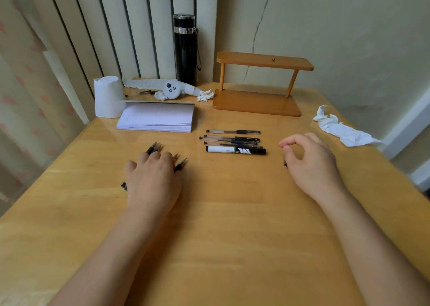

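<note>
My left hand [153, 177] lies palm down on the wooden table [232, 212], fingers curled round several black pens [179, 165]. Their metal tips stick out past my knuckles and one end shows by my thumb. Further right, three clear-barrelled pens [232, 138] and a black-and-white marker [235, 150] lie side by side in a row. My right hand [311, 161] hovers to the right of that row with its fingers curled. A small black piece [285, 163] peeks out at its fingertips; what it is I cannot make out.
A pad of white paper [158, 119], a toilet roll [108, 96] and a black flask [186, 49] stand at the back left. A small wooden shelf [258, 101] sits at the back. Crumpled tissue [339, 129] lies at the right edge, and smaller tissue scraps lie behind the pad.
</note>
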